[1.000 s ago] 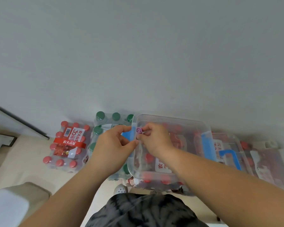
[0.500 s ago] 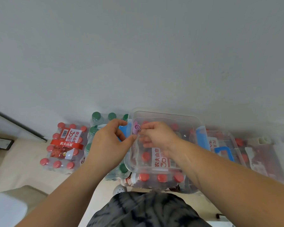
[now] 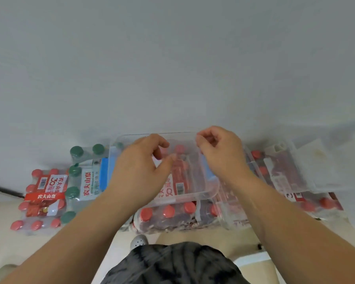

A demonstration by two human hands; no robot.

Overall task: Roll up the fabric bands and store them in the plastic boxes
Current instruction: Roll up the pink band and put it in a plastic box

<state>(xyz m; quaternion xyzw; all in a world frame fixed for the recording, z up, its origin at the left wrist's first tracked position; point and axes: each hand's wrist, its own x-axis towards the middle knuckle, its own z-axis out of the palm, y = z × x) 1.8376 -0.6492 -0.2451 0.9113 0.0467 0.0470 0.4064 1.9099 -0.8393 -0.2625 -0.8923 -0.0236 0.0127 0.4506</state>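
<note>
With left hand (image 3: 139, 169) and right hand (image 3: 221, 156) fingers loosely curled, empty, I could knock box (image 3: 193, 196) off bottles (image 3: 168, 211).

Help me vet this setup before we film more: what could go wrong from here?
1. The box sits on bottle caps, an uneven base; a push from the left hand or right hand above it could tip or slide it.
2. No band shows in either hand or plainly in the box; a loosely rolled one may unwind unseen.
</note>
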